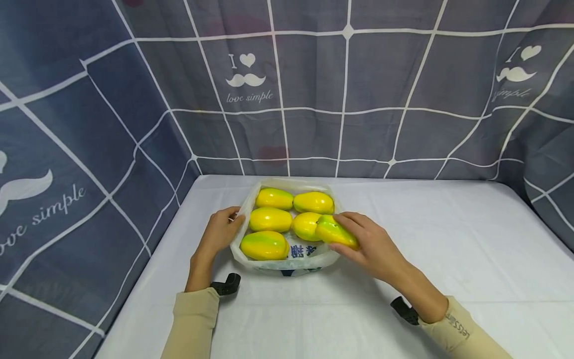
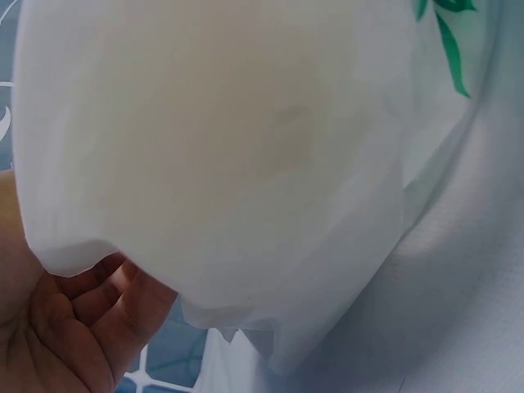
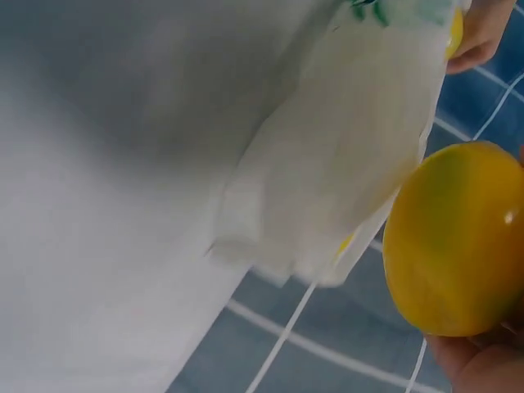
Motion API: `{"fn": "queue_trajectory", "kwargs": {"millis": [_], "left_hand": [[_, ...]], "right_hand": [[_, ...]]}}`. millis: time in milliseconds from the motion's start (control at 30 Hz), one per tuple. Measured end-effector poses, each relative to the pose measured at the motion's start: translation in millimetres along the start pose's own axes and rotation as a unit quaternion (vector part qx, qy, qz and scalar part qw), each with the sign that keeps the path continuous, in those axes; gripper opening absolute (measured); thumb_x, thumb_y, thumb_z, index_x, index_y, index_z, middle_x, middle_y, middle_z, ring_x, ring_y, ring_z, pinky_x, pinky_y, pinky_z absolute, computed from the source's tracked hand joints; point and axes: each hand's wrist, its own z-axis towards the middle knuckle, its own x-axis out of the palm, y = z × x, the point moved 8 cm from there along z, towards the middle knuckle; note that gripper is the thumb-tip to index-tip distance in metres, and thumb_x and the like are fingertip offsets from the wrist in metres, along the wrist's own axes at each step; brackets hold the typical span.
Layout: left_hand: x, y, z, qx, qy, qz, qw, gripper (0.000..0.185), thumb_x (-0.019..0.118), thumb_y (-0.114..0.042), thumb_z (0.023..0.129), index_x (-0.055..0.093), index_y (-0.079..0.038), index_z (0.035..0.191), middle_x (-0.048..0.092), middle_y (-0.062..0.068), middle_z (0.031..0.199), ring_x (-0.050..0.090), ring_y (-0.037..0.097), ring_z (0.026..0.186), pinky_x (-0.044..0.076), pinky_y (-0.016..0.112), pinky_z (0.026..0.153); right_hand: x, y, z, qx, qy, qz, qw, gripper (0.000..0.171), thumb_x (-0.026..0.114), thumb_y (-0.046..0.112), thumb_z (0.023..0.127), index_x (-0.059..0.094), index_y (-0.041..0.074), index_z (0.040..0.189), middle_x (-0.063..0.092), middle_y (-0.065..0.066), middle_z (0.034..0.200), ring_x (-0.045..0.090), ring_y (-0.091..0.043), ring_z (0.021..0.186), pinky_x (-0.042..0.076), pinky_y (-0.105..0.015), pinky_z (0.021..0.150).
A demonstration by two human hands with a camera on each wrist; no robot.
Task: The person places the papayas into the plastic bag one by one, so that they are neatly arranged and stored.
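A white plastic bag point(image 1: 242, 255) stands wide-mouthed on the table with several yellow-green mangoes point(image 1: 270, 220) lying in it. My left hand point(image 1: 220, 230) grips the bag's left rim; in the left wrist view, the fingers of that hand point(image 2: 90, 319) curl at the plastic edge, partly behind it. Over the bag's right side, my right hand point(image 1: 374, 244) holds one mango point(image 1: 334, 233) between thumb and fingers. This held mango overlaps another mango point(image 1: 305, 226) in the head view. In the right wrist view the held mango point(image 3: 458, 237) appears beside the bag's outer wall point(image 3: 336, 155).
A white cloth covers the table point(image 1: 448, 239). Grey checked curtains point(image 1: 309, 85) with white lines rise behind it and along the left. A black wrist mount point(image 1: 227, 284) sits at the left wrist, another mount point(image 1: 404, 310) at the right.
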Motion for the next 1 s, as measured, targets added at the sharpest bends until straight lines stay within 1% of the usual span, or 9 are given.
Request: {"fn": "queue_trajectory", "kwargs": {"millis": [100,267,367,500,567,667,900,1000], "left_hand": [[-0.3,0.7,0.1,0.004,-0.002,-0.001,1.0,0.037,0.054,-0.018,0.102,0.059,0.001,0.132,0.062,0.02,0.114,0.06,0.03,0.094,0.05,0.045,0.084],[-0.9,-0.6,-0.5,0.01,-0.005,-0.003,0.9999,0.036,0.054,-0.018,0.101,0.061,0.001,0.131,0.063,0.02,0.112,0.061,0.029,0.092,0.05,0.044,0.084],[-0.7,-1.0,-0.7,0.009,-0.004,-0.004,0.9999,0.036,0.054,-0.018,0.101,0.061,0.001,0.131,0.064,0.019,0.111,0.061,0.029,0.092,0.05,0.045,0.084],[-0.2,-0.4,0.2,0.005,-0.001,-0.004,1.0,0.036,0.054,-0.018,0.102,0.06,0.001,0.131,0.064,0.019,0.112,0.061,0.029,0.094,0.05,0.045,0.085],[0.2,-0.9,1.1,0.002,0.001,-0.003,1.0,0.036,0.054,-0.019,0.102,0.06,0.001,0.132,0.063,0.019,0.113,0.06,0.029,0.094,0.05,0.045,0.085],[0.1,-1.5,1.9,0.001,0.002,0.0,1.0,0.037,0.053,-0.02,0.102,0.06,0.0,0.132,0.063,0.018,0.113,0.06,0.029,0.095,0.049,0.045,0.085],[0.0,-0.8,1.1,-0.002,0.0,0.004,1.0,0.037,0.054,-0.019,0.102,0.06,0.0,0.132,0.063,0.017,0.11,0.059,0.028,0.092,0.05,0.043,0.083],[0.5,0.0,0.8,-0.006,-0.001,0.005,1.0,0.037,0.053,-0.019,0.102,0.06,0.0,0.133,0.063,0.017,0.111,0.059,0.028,0.092,0.049,0.043,0.084]], "right_hand": [[9.9,11.3,9.6,-0.013,0.001,0.019,1.0,0.061,0.078,0.032,0.085,0.058,0.004,0.135,0.058,-0.01,0.132,0.055,-0.029,0.121,0.045,-0.047,0.099],[27.0,27.7,21.3,-0.054,0.003,0.04,0.998,0.063,0.077,0.032,0.085,0.057,0.004,0.137,0.057,-0.012,0.135,0.053,-0.029,0.125,0.043,-0.046,0.102],[37.9,31.6,23.9,-0.062,0.011,0.05,0.997,0.064,0.077,0.031,0.085,0.055,0.002,0.138,0.055,-0.013,0.137,0.052,-0.029,0.126,0.042,-0.046,0.103],[49.7,29.4,21.1,-0.034,0.033,0.047,0.998,0.061,0.077,0.031,0.086,0.054,0.002,0.134,0.054,-0.012,0.139,0.051,-0.029,0.127,0.041,-0.046,0.103],[52.8,27.0,18.0,-0.017,0.044,0.038,0.998,0.057,0.077,0.033,0.086,0.055,0.002,0.129,0.054,-0.012,0.138,0.051,-0.029,0.127,0.042,-0.045,0.103],[55.5,24.5,14.1,-0.004,0.056,0.021,0.998,0.053,0.077,0.035,0.086,0.057,0.003,0.124,0.055,-0.011,0.135,0.052,-0.027,0.125,0.044,-0.044,0.101],[59.0,20.6,9.8,0.011,0.067,-0.007,0.998,0.052,0.077,0.039,0.086,0.063,0.004,0.122,0.056,-0.008,0.121,0.055,-0.022,0.107,0.049,-0.04,0.089],[60.5,19.4,8.6,0.017,0.074,-0.012,0.997,0.052,0.077,0.04,0.085,0.065,0.003,0.121,0.057,-0.008,0.118,0.055,-0.021,0.103,0.049,-0.039,0.086]]}}
